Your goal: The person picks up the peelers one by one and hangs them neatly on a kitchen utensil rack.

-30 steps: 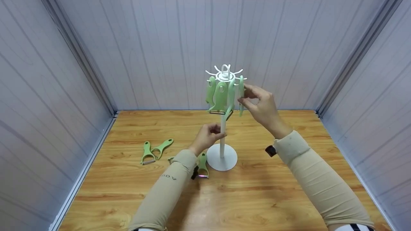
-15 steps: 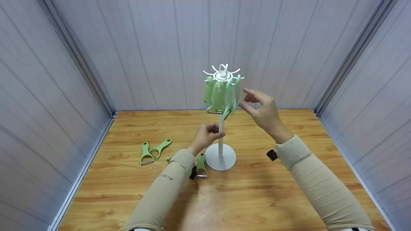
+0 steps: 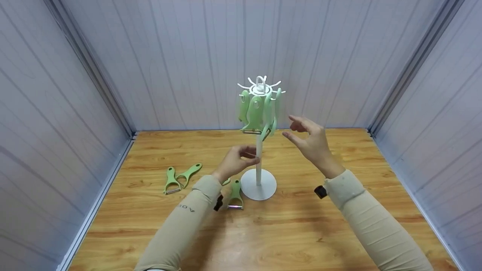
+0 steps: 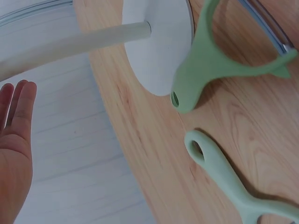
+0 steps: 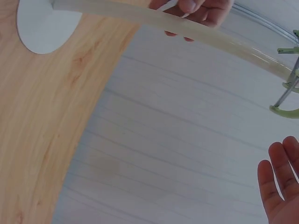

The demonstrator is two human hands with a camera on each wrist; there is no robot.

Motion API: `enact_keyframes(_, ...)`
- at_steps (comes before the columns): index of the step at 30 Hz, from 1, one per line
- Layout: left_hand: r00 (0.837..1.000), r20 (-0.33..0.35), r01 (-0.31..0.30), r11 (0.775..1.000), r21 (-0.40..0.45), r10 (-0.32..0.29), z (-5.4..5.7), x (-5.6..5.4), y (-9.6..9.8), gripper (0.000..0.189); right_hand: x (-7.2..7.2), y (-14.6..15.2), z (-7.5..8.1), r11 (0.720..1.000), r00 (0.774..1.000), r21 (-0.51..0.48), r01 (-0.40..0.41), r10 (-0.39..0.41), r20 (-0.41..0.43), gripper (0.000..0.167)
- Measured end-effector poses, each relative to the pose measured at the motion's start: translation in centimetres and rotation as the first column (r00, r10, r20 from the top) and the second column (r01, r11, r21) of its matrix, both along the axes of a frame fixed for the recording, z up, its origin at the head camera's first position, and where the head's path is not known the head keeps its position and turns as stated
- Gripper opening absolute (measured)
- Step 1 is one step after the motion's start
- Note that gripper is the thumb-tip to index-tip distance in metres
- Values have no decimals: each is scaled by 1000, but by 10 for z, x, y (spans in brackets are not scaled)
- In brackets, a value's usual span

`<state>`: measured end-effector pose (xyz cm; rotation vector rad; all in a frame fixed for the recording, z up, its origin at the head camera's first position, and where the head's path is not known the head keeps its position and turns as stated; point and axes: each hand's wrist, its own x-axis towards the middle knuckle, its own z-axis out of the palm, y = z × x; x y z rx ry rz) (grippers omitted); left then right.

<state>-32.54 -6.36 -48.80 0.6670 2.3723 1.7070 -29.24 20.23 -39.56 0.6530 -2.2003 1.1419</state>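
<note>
Green peelers (image 3: pixel 255 114) hang from a white stand (image 3: pixel 260 90), between the two hands and above the left one.
Beside them, just apart, the right hand (image 3: pixel 314 145) holds nothing, its thumb and fingers spread. Lower down, the left hand (image 3: pixel 234 162) lies loosely about the pole (image 3: pixel 258 145), fingers nearly straight; I can't tell whether its thumb touches. Loose peelers (image 3: pixel 235 192) rest on the surface (image 3: pixel 320 241), some near the left wrist.
</note>
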Motion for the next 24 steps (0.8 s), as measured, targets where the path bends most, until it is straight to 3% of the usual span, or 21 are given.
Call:
enact_keyframes(6, 999, -30, -16, 999, -34, 15, -3, 4, -15, 39, 2, 0, -19, 999, 998, -25, 25, -24, 54, 43)
enact_keyframes(14, 998, -43, -43, 996, -79, 39, -14, 13, -39, 37, 3, -5, -41, 999, 988, -51, 17, -8, 155, 42)
enact_keyframes(18, 999, -17, -47, 995, -91, 45, -20, 20, -48, 37, 1, -9, -52, 998, 982, -66, 5, 8, 191, 42)
enact_keyframes(24, 993, 73, -89, 990, -110, 97, -28, 31, -57, 37, -1, -15, -66, 995, 968, -100, -30, 54, 246, 46)
